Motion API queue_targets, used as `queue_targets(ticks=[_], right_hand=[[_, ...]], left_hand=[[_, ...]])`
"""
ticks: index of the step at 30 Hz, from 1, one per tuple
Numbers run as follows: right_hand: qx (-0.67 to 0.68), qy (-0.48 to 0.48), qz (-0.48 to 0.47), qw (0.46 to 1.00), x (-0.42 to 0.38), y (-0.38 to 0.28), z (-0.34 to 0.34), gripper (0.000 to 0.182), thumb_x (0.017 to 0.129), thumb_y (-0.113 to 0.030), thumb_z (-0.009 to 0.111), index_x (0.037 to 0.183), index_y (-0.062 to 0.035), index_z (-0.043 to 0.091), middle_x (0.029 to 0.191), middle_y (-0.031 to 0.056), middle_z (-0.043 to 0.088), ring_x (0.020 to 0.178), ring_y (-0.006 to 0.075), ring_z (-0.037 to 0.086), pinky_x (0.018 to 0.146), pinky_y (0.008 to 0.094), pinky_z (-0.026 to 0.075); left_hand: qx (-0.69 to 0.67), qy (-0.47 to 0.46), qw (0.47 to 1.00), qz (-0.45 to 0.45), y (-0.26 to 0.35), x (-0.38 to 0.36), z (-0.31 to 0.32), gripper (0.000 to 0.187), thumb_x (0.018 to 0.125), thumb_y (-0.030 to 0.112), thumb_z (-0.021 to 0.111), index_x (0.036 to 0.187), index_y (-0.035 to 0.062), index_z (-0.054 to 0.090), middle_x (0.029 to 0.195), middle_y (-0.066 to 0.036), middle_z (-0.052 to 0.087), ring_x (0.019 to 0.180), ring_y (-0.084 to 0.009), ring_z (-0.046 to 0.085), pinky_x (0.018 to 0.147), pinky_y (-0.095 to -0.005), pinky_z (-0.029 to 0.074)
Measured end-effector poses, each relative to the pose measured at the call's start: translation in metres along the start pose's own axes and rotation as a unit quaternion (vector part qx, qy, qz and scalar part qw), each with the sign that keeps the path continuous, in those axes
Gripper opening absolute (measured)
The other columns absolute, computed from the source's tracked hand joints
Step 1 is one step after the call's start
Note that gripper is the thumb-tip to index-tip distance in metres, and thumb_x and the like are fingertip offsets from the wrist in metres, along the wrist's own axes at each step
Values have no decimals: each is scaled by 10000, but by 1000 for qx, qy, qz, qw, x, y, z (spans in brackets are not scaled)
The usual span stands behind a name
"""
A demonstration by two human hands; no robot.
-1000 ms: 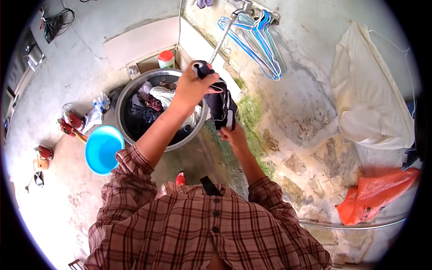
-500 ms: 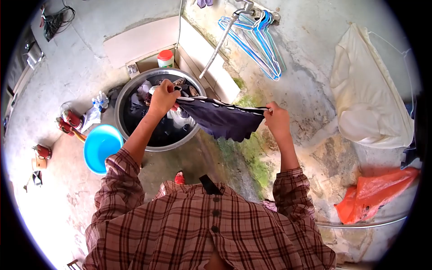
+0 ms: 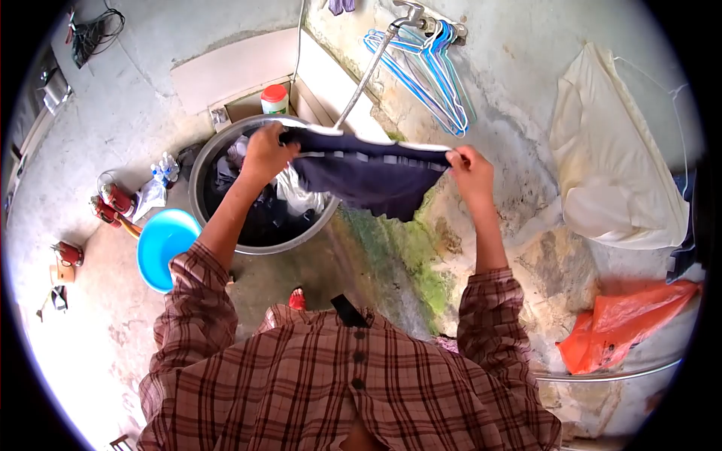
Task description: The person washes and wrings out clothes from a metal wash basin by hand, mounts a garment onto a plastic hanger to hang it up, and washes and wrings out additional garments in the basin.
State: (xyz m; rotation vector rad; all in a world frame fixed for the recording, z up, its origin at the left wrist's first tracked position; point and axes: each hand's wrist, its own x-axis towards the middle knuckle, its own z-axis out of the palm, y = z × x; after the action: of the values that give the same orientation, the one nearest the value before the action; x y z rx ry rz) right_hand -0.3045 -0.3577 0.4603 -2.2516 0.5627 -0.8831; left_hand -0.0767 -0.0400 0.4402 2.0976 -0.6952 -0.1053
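A dark navy garment (image 3: 368, 180) with a pale-edged waistband, possibly underpants or shorts, is stretched between my two hands. My left hand (image 3: 268, 154) pinches one end of the band, above the metal basin. The other end is gripped by my right hand (image 3: 472, 174), in front of the stained wall. Below and left of the cloth stands the large metal basin (image 3: 197, 192), holding dark water and a heap of wet clothes. A white cloth or bag (image 3: 298, 192) lies among them. Part of the basin is covered by my left arm and the garment.
A tap (image 3: 398, 22) with a long spout points toward the basin, and blue and white hangers (image 3: 444, 83) hang from it. Left of the basin is a blue bowl (image 3: 162, 252). A red-lidded tub (image 3: 274, 99) stands behind. An orange plastic bag (image 3: 613, 323) is at right.
Both hands have pulled the waistband wider apart, and the band has turned so more of its inner side shows. My left hand moved slightly left and up, my right slightly right.
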Motion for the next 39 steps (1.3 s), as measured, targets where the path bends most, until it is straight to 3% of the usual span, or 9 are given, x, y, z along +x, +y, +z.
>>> queue_targets(ticks=[3, 4, 6, 15, 17, 19, 23, 27, 39], right_hand=[[-198, 7, -190, 962, -30, 3, 37, 137, 813, -153, 648, 828, -32, 585, 666, 158, 621, 585, 263, 644, 566, 379, 494], [-80, -285, 80, 952, -35, 0, 35, 136, 795, -154, 651, 803, -54, 560, 707, 189, 623, 651, 360, 628, 592, 421, 490], [-102, -131, -5, 986, -31, 46, 33, 107, 779, -126, 630, 835, -63, 565, 725, 196, 619, 730, 400, 614, 622, 454, 479], [-65, -160, 94, 980, -32, 27, 24, 108, 804, -91, 625, 847, -3, 579, 703, 158, 622, 621, 253, 652, 584, 354, 497], [-95, -211, 88, 969, -45, 38, 28, 96, 813, -71, 612, 853, 12, 583, 682, 145, 621, 573, 208, 654, 555, 330, 495], [-77, -433, 201, 875, -46, 9, 29, 87, 822, -59, 598, 863, 16, 586, 672, 141, 622, 540, 177, 651, 535, 317, 489], [-63, -225, 87, 968, -29, 38, 22, 103, 820, -40, 592, 912, 6, 587, 723, 96, 633, 583, 170, 668, 482, 284, 488], [-5, -256, 132, 958, -21, 22, 15, 77, 807, -12, 591, 881, -4, 611, 682, 68, 626, 516, 140, 625, 456, 268, 472], [-94, -267, 131, 950, 3, 14, -3, 136, 767, -13, 570, 875, -28, 650, 679, 109, 630, 546, 193, 632, 513, 308, 483]], left_hand=[[129, 257, 916, 279, -19, 6, 24, 277, 769, 14, 626, 1039, -26, 574, 717, -147, 626, 535, -199, 625, 512, -327, 493], [77, 113, 968, 210, -31, 4, 28, 243, 753, -10, 616, 991, -20, 567, 703, -148, 611, 515, -202, 619, 489, -329, 494], [24, -150, 988, -3, -57, -1, 37, 185, 721, -57, 595, 894, -10, 551, 677, -148, 583, 474, -208, 607, 444, -333, 495], [-33, -36, 997, -51, -72, -4, 18, 124, 799, -38, 451, 828, -5, 568, 584, -98, 572, 406, -179, 553, 380, -326, 439], [79, 220, 912, 337, -65, 2, 30, 119, 797, -29, 453, 811, 3, 567, 577, -97, 566, 420, -182, 565, 390, -330, 454], [29, -282, 959, -16, -61, -19, 31, 118, 801, -33, 449, 803, 0, 562, 590, -109, 567, 426, -190, 573, 382, -331, 459], [-61, 11, 998, -13, -59, 1, 7, 113, 821, -28, 438, 863, -19, 543, 585, -124, 561, 457, -220, 607, 379, -331, 471], [-33, -255, 947, -191, -56, 8, -2, 198, 851, 36, 479, 1004, 4, 599, 600, -126, 601, 474, -213, 626, 417, -339, 504], [-32, -278, 932, -229, -44, 26, -21, 283, 855, -35, 407, 1119, 34, 483, 637, -207, 604, 506, -320, 642, 379, -434, 528]])
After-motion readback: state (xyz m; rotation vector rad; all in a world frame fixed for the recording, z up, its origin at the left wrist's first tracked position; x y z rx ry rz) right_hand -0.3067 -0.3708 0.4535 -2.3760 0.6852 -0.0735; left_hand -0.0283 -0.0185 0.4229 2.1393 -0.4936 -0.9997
